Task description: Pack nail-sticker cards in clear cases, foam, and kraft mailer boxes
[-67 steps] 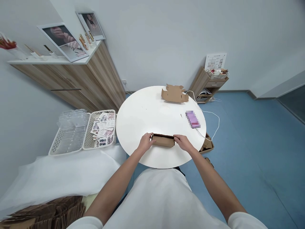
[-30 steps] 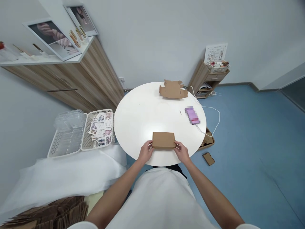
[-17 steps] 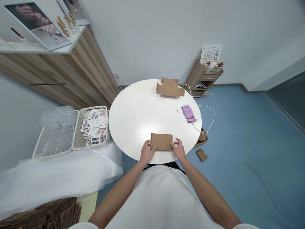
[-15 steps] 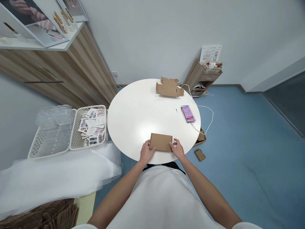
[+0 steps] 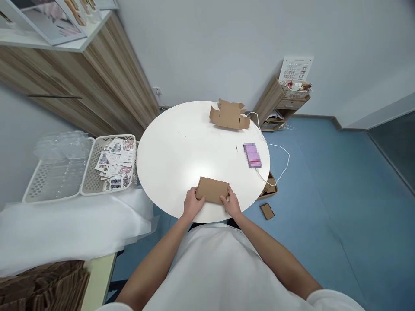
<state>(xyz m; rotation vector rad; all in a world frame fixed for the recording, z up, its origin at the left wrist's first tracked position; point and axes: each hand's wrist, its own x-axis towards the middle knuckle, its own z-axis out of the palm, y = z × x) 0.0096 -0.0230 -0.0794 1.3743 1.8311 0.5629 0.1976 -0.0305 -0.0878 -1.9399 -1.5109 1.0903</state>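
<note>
A flat brown cardboard box point(image 5: 212, 190), closed, is at the near edge of the white oval table point(image 5: 168, 160). My left hand point(image 5: 193, 203) grips its left end, with the thumb on the near side and the fingers partly hidden behind it. Around the right end my right hand point(image 5: 231, 204) is closed, thumb at the near corner. Farther back on the table lies an unfolded cardboard box blank point(image 5: 229, 115). To the right is a phone with a blurred purple screen point(image 5: 252, 155), joined to a white cable point(image 5: 281, 149).
Left of the table stand a white basket of printed cards point(image 5: 84, 177) and another with clear plastic trays point(image 5: 63, 177). White sheets point(image 5: 74, 224) lie in front of them. On the floor at right are a small cardboard box point(image 5: 267, 211) and an open carton point(image 5: 274, 189).
My view has turned a little, shifting the table left in the picture. Both hands still hold the box, which now appears slightly more tilted; my right fingers have closed in more around its end.
</note>
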